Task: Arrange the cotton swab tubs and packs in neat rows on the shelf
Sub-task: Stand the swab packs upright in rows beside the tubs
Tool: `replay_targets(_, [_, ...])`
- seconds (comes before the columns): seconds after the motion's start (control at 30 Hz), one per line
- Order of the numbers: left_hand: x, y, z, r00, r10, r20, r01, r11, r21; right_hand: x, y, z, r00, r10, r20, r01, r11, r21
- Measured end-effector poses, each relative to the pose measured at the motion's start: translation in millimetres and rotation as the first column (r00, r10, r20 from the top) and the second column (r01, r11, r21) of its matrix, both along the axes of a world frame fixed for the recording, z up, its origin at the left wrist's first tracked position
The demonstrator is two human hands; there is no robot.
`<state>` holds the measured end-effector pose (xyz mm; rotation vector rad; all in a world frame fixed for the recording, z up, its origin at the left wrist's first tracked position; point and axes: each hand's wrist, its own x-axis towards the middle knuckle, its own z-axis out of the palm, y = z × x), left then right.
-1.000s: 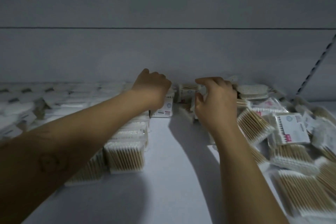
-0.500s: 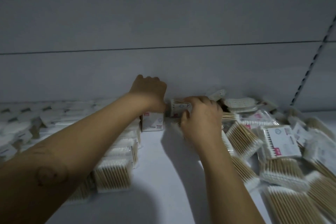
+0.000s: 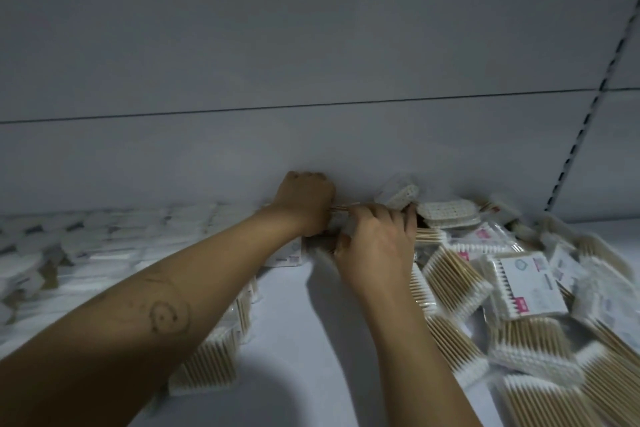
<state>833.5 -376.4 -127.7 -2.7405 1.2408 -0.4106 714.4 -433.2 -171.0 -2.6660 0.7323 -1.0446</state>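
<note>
Fingers of right hand [image 3: 377,243] clasp a flat wooden-stick swab pack [image 3: 346,208] (left hand [image 3: 304,204]: grip unclear).

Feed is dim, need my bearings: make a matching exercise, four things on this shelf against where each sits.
1 left hand; 2 right hand; 3 jumbled swab packs; 4 lined-up swab packs.
A heaped at the right of the shelf; B knuckles at the back wall; C row under the left forearm; D gripping a swab pack beside the heap.
Pairs: 1-B, 2-D, 3-A, 4-C.
</note>
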Motion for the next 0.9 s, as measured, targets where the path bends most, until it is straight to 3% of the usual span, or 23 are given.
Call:
replay_targets(0.1, [1.6,10.0,23.9,0.986,-0.093,-0.141,0.052,0.963,-0.266,0.4,1.5,0.1,0.999,0.005,0.033,-0.006,1.000,0.030])
replay_targets(0.2, [-3.5,22.8,64.0,0.954,-0.205,-0.220,0.060,0.847,-0.528,-1.2,3.9,3.5,0.996,0.021,0.090,-0.027,0.998,0.057])
replay_targets(0.27, [-10.6,32.6,81.1,0.896,-0.281,-0.345,0.011,0.788,-0.615,-5.4,5.7,11.1,0.989,0.039,0.141,-0.050,0.996,0.077])
replay_targets(0.33, [-19.8,44.6,86.7,0.791,-0.358,-0.495,-0.092,0.731,-0.676,-12.6,9.0,21.4,0.964,0.081,0.253,-0.141,0.964,0.227])
replay_targets(0.43, [-28.4,66.4,87.2,0.727,-0.391,-0.565,-0.136,0.724,-0.676,-25.4,19.1,39.6,0.866,0.113,0.488,-0.409,0.722,0.558])
replay_targets(0.5, [-33.3,79.4,86.4,0.743,-0.355,-0.568,-0.106,0.774,-0.624,-30.4,23.2,44.7,0.822,0.123,0.555,-0.505,0.608,0.613])
replay_targets(0.6, [-35.7,92.0,80.4,0.803,-0.313,-0.508,-0.099,0.769,-0.632,-28.1,22.6,41.1,0.852,0.221,0.475,-0.491,0.652,0.577])
replay_targets(0.7, [-37.0,96.5,75.9,0.804,-0.377,-0.460,-0.164,0.603,-0.781,-20.8,23.1,33.7,0.875,0.225,0.429,-0.465,0.636,0.616])
replay_targets(0.73, [-38.5,97.0,75.0,0.787,-0.400,-0.470,-0.173,0.589,-0.789,-19.8,22.3,32.9,0.871,0.202,0.448,-0.470,0.604,0.643])
replay_targets(0.8, [-41.7,97.6,71.4,0.779,-0.402,-0.481,-0.150,0.626,-0.765,-20.3,20.0,32.6,0.869,0.181,0.461,-0.480,0.536,0.694])
replay_targets(0.83, [-42.5,97.7,69.7,0.802,-0.382,-0.459,-0.121,0.649,-0.751,-21.0,17.9,32.0,0.879,0.201,0.432,-0.466,0.550,0.693])
replay_targets(0.9, [-43.3,98.4,67.1,0.861,-0.319,-0.397,-0.049,0.723,-0.689,-22.6,12.3,29.6,0.916,0.226,0.332,-0.391,0.690,0.609])
